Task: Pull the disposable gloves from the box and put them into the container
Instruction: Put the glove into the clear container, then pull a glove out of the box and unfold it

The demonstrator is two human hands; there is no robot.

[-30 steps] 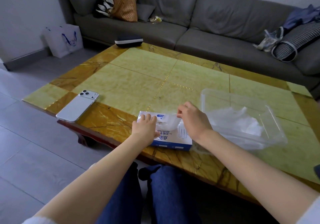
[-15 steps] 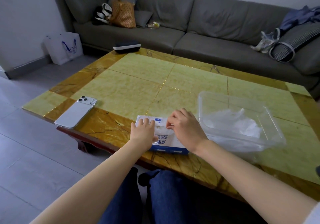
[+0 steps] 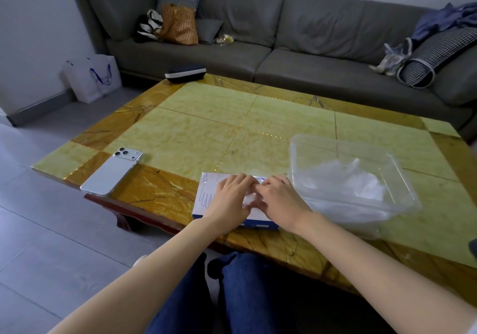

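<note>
One phone point(image 3: 111, 172) lies left of the box point(image 3: 206, 194), container point(image 3: 295, 163) right.

A white smartphone point(image 3: 111, 172) lies back-up at the near left edge of a yellow-and-brown marble coffee table point(image 3: 206, 116); a dark oblong case point(image 3: 185, 72) sits at its far edge, before a grey sofa point(image 3: 322, 31).

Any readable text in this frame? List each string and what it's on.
Glove box: blue print on top, mostly covered by the left hand and right hand; the part that shows is too blurred to read. Only a blue glove outline is clear.
Paper bag: blue logo, lettering too small to read.
Phone: no text visible.
Nothing can be quoted.
</note>
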